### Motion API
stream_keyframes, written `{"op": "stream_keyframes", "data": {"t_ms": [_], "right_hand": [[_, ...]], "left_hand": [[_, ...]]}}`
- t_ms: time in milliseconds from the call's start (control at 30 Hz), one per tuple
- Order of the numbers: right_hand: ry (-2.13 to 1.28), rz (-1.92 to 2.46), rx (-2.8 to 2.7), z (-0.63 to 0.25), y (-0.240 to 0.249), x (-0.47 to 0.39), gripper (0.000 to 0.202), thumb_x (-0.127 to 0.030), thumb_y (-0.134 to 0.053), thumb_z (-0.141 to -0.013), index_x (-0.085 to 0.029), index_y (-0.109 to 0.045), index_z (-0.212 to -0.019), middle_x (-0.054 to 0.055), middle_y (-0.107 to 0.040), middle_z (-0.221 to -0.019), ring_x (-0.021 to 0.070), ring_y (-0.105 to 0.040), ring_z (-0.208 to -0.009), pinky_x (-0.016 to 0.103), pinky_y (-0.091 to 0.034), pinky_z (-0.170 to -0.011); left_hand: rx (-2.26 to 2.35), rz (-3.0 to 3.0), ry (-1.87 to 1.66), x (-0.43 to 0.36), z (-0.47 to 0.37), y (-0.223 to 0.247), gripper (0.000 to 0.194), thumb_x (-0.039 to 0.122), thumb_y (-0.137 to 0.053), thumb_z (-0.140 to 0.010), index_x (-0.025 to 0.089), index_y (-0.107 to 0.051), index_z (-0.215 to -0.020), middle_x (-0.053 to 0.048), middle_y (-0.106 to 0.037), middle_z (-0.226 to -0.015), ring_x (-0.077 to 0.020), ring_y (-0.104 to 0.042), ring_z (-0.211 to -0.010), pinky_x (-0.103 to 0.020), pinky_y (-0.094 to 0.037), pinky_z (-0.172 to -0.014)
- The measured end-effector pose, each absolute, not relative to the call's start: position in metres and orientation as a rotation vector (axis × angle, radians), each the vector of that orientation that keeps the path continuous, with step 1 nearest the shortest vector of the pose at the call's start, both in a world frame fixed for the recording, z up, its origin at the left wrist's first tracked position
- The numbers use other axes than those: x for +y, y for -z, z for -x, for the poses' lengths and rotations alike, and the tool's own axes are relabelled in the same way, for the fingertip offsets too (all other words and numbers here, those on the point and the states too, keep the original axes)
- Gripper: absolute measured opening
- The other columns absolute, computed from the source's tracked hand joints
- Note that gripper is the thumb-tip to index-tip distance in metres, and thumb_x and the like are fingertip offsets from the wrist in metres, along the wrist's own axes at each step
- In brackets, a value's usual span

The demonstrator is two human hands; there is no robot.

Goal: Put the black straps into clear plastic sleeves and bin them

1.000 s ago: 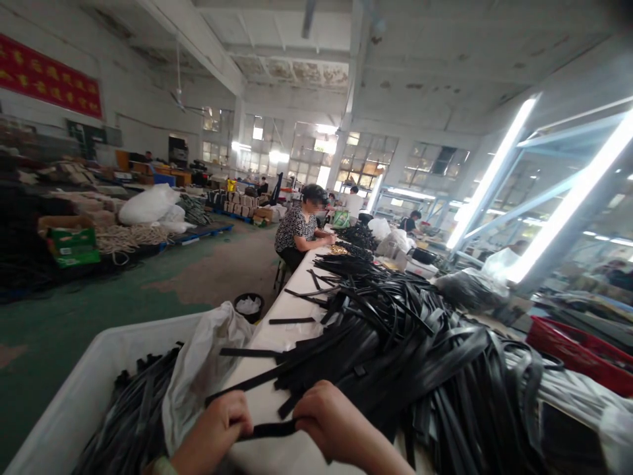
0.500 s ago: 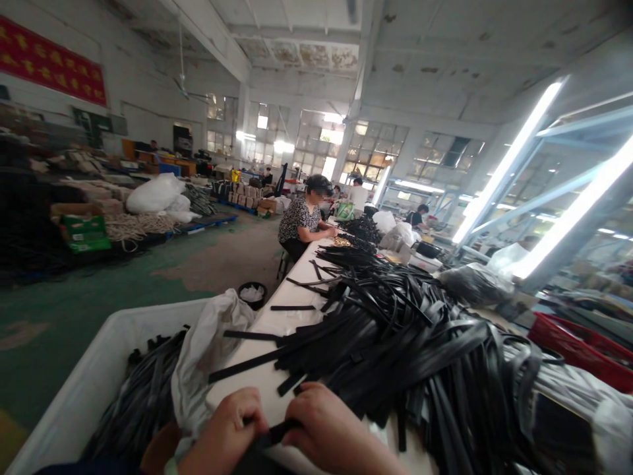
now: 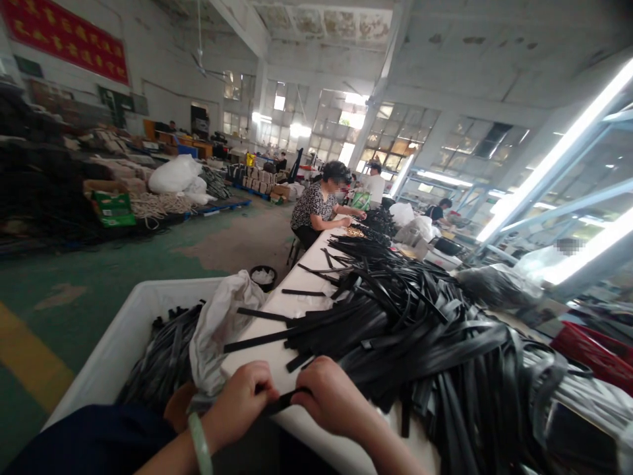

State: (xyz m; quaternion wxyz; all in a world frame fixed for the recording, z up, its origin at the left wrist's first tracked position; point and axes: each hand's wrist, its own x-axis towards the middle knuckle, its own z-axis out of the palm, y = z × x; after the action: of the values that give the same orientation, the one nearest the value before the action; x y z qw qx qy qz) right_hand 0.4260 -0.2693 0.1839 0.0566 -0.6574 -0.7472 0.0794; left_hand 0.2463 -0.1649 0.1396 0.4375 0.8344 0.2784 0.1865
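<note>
Both hands grip one black strap (image 3: 283,401) at the near edge of the white table (image 3: 270,353). My left hand (image 3: 244,396), with a pale green bangle (image 3: 200,442) on its wrist, pinches the strap's left part. My right hand (image 3: 326,396) closes on it a short way to the right, so a small stretch shows between them. The rest of the strap is hidden by the hands or lost in the dark below. Just beyond my right hand spreads a large pile of black straps (image 3: 395,330), a few of them lying singly toward the table's left edge.
A white bin (image 3: 93,356) holding more straps stands left of the table, with a white sack (image 3: 217,330) over its side. Farther along sits a co-worker (image 3: 316,204). A small black bucket (image 3: 262,277) is on the floor. A red crate (image 3: 593,349) lies right.
My view has tilted down and turned left, so the room sits farther right and higher. Both hands keep hold of the strap and appear slightly higher. The co-worker's arm now reaches farther forward.
</note>
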Motion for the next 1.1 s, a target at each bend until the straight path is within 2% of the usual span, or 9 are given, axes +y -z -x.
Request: {"op": "stream_keyframes", "data": {"t_ms": [100,233,467,567,733,900,1000,1067,1100], "right_hand": [[-0.283,1.951,-2.299,-0.426,-0.183,-0.27,0.024,-0.042,-0.068,-0.08,-0.019,-0.07,-0.075,0.002,-0.07,-0.071,0.0186,-0.062,-0.074,0.026,-0.036,-0.07],[-0.265,1.971,-2.133,-0.431,-0.185,-0.27,0.019,-0.029,-0.06,-0.088,-0.019,-0.069,-0.075,0.001,-0.069,-0.073,0.0158,-0.061,-0.075,0.024,-0.035,-0.068],[-0.277,1.93,-2.202,-0.427,-0.187,-0.262,0.023,-0.033,-0.059,-0.089,-0.018,-0.069,-0.074,0.002,-0.068,-0.071,0.0168,-0.06,-0.073,0.026,-0.036,-0.069],[-0.271,1.948,-2.226,-0.427,-0.184,-0.258,0.025,-0.033,-0.058,-0.09,-0.018,-0.069,-0.074,0.003,-0.068,-0.071,0.0174,-0.061,-0.073,0.027,-0.037,-0.073],[-0.279,1.94,-2.229,-0.43,-0.18,-0.259,0.022,-0.035,-0.061,-0.088,-0.019,-0.069,-0.077,0.002,-0.07,-0.074,0.0169,-0.062,-0.074,0.031,-0.036,-0.091],[-0.272,1.992,-2.273,-0.425,-0.182,-0.26,0.03,-0.032,-0.057,-0.09,-0.018,-0.067,-0.066,0.004,-0.068,-0.066,0.0178,-0.063,-0.069,0.034,-0.039,-0.09],[-0.159,1.932,-2.12,-0.429,-0.175,-0.265,0.022,-0.039,-0.059,-0.089,-0.019,-0.069,-0.087,0.007,-0.072,-0.084,0.0213,-0.065,-0.085,0.044,-0.029,-0.106],[0.011,1.888,-1.716,-0.435,-0.163,-0.272,0.043,-0.047,-0.062,-0.085,-0.019,-0.06,-0.117,0.012,-0.067,-0.113,0.0259,-0.059,-0.108,0.05,-0.024,-0.11],[0.006,1.832,-1.524,-0.436,-0.155,-0.275,0.057,-0.052,-0.061,-0.084,-0.018,-0.051,-0.129,0.015,-0.061,-0.124,0.0274,-0.055,-0.116,0.052,-0.027,-0.109]], "left_hand": [[0.655,-2.06,-0.472,-0.165,-0.25,-0.136,0.017,0.018,-0.055,-0.072,0.016,-0.053,-0.056,-0.001,-0.055,-0.066,-0.0156,-0.052,-0.071,-0.026,-0.035,-0.067],[0.765,-2.082,-0.519,-0.163,-0.249,-0.139,0.019,0.019,-0.057,-0.073,0.015,-0.053,-0.055,-0.001,-0.054,-0.065,-0.0148,-0.051,-0.069,-0.026,-0.034,-0.066],[0.719,-2.065,-0.541,-0.163,-0.252,-0.144,0.021,0.018,-0.062,-0.074,0.014,-0.057,-0.054,0.0,-0.053,-0.061,-0.0132,-0.05,-0.067,-0.025,-0.034,-0.065],[0.698,-2.045,-0.531,-0.162,-0.254,-0.141,0.021,0.018,-0.063,-0.074,0.014,-0.058,-0.054,0.001,-0.053,-0.06,-0.012,-0.049,-0.064,-0.024,-0.033,-0.062],[0.726,-2.024,-0.526,-0.16,-0.252,-0.132,0.024,0.02,-0.063,-0.075,0.014,-0.056,-0.053,0.002,-0.051,-0.06,-0.011,-0.047,-0.061,-0.024,-0.033,-0.06],[0.696,-1.99,-0.506,-0.165,-0.259,-0.127,0.022,0.019,-0.063,-0.074,0.014,-0.056,-0.054,0.002,-0.052,-0.059,-0.011,-0.046,-0.061,-0.024,-0.032,-0.06],[0.709,-1.965,-0.515,-0.166,-0.259,-0.127,0.021,0.02,-0.063,-0.074,0.013,-0.057,-0.055,0.001,-0.053,-0.059,-0.0112,-0.046,-0.061,-0.024,-0.033,-0.059],[0.793,-1.917,-0.525,-0.165,-0.256,-0.128,0.021,0.024,-0.063,-0.075,0.013,-0.058,-0.057,0.001,-0.054,-0.059,-0.0115,-0.047,-0.06,-0.024,-0.033,-0.058],[0.825,-1.882,-0.536,-0.165,-0.255,-0.128,0.022,0.025,-0.062,-0.075,0.013,-0.058,-0.058,0.001,-0.054,-0.058,-0.0117,-0.047,-0.06,-0.024,-0.033,-0.058]]}}
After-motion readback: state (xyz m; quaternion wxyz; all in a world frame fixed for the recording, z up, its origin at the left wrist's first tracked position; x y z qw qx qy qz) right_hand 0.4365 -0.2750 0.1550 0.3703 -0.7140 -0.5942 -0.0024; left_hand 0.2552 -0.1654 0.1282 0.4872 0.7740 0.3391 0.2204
